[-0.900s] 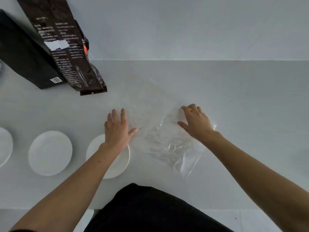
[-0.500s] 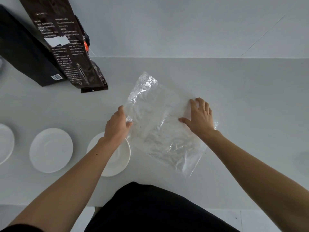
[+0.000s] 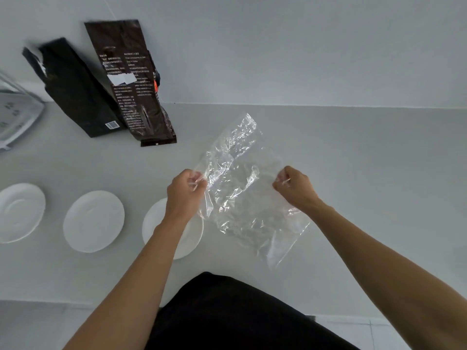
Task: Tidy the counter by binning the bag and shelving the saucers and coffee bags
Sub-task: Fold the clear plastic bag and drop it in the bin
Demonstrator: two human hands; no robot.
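Note:
A crumpled clear plastic bag (image 3: 242, 188) hangs lifted above the white counter (image 3: 366, 173), stretched between both hands. My left hand (image 3: 185, 192) pinches its left edge and my right hand (image 3: 294, 188) pinches its right edge. Three white saucers lie in a row at the left: one at the frame edge (image 3: 20, 212), one in the middle (image 3: 93, 221), and one (image 3: 193, 238) partly hidden under my left forearm. Two dark coffee bags lean against the back wall at upper left: a black one (image 3: 75, 92) and a brown printed one (image 3: 131, 82).
A grey-white appliance (image 3: 15, 114) sits at the far left edge beside the black coffee bag. The counter's front edge runs along the bottom, with my dark clothing (image 3: 227, 314) against it. Bare counter stretches to the right of the bag.
Both hands went from pressing flat on the bag to pinching its edges, and the bag has been raised off the counter. The view has tilted so more of the wall and coffee bags shows.

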